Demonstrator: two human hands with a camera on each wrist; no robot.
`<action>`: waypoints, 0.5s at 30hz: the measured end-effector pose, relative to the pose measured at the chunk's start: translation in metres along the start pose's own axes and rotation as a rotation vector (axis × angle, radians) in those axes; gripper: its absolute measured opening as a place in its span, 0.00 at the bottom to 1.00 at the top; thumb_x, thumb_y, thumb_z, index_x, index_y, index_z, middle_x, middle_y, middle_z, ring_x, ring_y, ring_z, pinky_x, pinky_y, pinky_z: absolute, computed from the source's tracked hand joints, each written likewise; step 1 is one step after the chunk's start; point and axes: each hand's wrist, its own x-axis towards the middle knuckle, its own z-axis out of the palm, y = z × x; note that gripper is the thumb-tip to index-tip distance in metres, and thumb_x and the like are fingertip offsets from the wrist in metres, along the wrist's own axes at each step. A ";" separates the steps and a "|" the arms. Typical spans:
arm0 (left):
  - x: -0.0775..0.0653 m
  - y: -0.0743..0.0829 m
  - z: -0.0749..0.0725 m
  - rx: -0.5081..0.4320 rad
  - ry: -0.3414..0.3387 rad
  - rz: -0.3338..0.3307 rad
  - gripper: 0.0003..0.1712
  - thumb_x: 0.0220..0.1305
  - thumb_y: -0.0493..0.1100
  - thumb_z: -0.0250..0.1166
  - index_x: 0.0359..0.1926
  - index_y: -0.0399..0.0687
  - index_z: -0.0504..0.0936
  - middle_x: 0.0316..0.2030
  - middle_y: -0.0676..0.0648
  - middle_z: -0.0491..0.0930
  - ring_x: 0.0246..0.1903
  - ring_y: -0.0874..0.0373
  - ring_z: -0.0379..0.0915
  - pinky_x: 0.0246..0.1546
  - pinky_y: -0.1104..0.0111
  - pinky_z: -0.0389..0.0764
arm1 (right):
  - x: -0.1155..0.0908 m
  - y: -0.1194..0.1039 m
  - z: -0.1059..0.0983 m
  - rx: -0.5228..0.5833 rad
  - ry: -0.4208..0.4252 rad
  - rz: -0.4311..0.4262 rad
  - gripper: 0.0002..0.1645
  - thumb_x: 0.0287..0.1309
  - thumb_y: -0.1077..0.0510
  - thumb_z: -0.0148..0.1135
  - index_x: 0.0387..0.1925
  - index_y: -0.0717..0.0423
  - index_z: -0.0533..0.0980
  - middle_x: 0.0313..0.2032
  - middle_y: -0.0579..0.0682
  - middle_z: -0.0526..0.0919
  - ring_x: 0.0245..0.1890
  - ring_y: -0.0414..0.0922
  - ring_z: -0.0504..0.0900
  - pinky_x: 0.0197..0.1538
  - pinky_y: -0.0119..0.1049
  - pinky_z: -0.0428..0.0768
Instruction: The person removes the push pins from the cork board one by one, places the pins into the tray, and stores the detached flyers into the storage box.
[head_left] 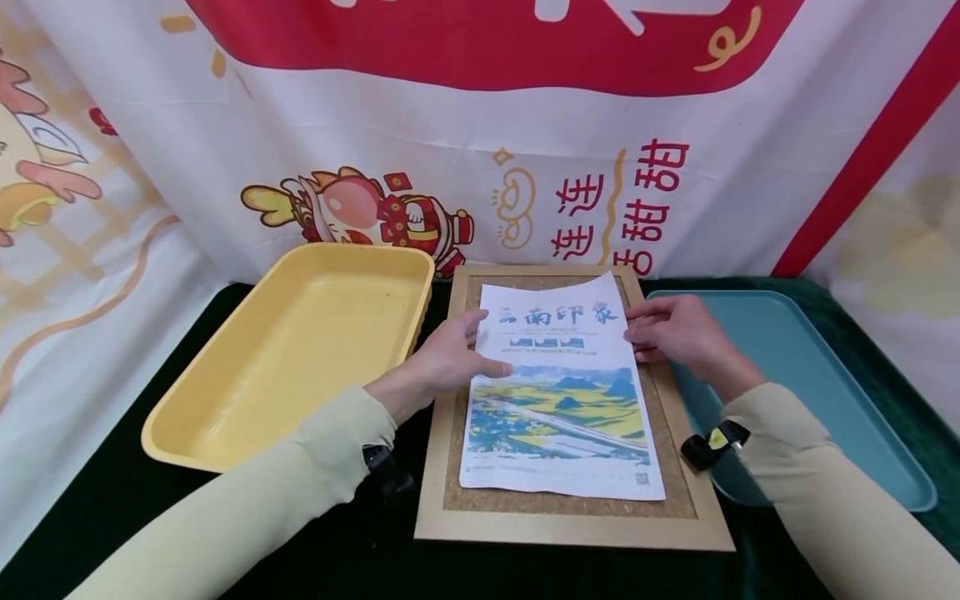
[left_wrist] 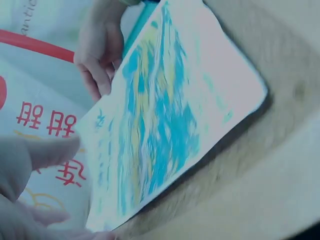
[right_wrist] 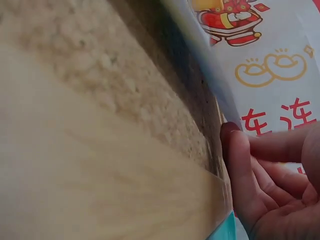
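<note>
A printed paper sheet (head_left: 558, 417) with a blue and yellow landscape and blue lettering lies over a wood-framed cork board (head_left: 573, 527). Its top corners lift off the cork. My left hand (head_left: 446, 354) is at the sheet's left edge, thumb over the print and spread apart from the fingers, whose tips touch the edge. At the upper right edge, my right hand (head_left: 686, 335) pinches the paper between thumb and forefinger. In the right wrist view, those fingertips (right_wrist: 232, 132) meet at the paper's edge, just beyond the cork surface (right_wrist: 115, 75).
Left of the board stands a yellow tray (head_left: 285, 367). A blue tray (head_left: 795, 375) lies to the right, partly behind the right arm. Dark green cloth (head_left: 315, 550) covers the table. Behind hangs a white printed cloth (head_left: 360, 125) with red lettering and cartoon figures.
</note>
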 end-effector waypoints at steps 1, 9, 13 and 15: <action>0.000 0.000 0.000 -0.061 0.005 0.001 0.53 0.66 0.41 0.76 0.85 0.50 0.56 0.81 0.42 0.64 0.80 0.46 0.61 0.79 0.49 0.64 | 0.000 0.000 0.000 0.005 0.003 0.001 0.28 0.75 0.55 0.65 0.71 0.58 0.75 0.62 0.64 0.83 0.40 0.44 0.88 0.45 0.34 0.89; -0.002 -0.002 -0.004 -0.298 0.058 -0.075 0.42 0.76 0.43 0.66 0.84 0.48 0.58 0.75 0.41 0.71 0.70 0.48 0.75 0.73 0.50 0.74 | 0.000 -0.003 -0.005 0.168 0.057 0.044 0.32 0.76 0.55 0.64 0.75 0.60 0.71 0.69 0.65 0.76 0.39 0.37 0.90 0.50 0.30 0.87; -0.003 0.000 -0.012 -0.345 0.090 -0.098 0.34 0.77 0.41 0.63 0.79 0.49 0.66 0.63 0.40 0.82 0.52 0.53 0.85 0.61 0.56 0.82 | -0.001 -0.007 -0.008 0.256 0.062 0.064 0.33 0.75 0.55 0.65 0.76 0.58 0.70 0.72 0.63 0.75 0.40 0.36 0.90 0.51 0.29 0.86; -0.004 0.002 -0.017 -0.364 0.108 -0.076 0.31 0.76 0.38 0.62 0.77 0.49 0.70 0.61 0.39 0.84 0.48 0.54 0.84 0.56 0.59 0.83 | -0.002 -0.011 -0.009 0.283 0.068 0.075 0.33 0.75 0.54 0.65 0.77 0.57 0.70 0.73 0.62 0.74 0.41 0.35 0.91 0.51 0.28 0.86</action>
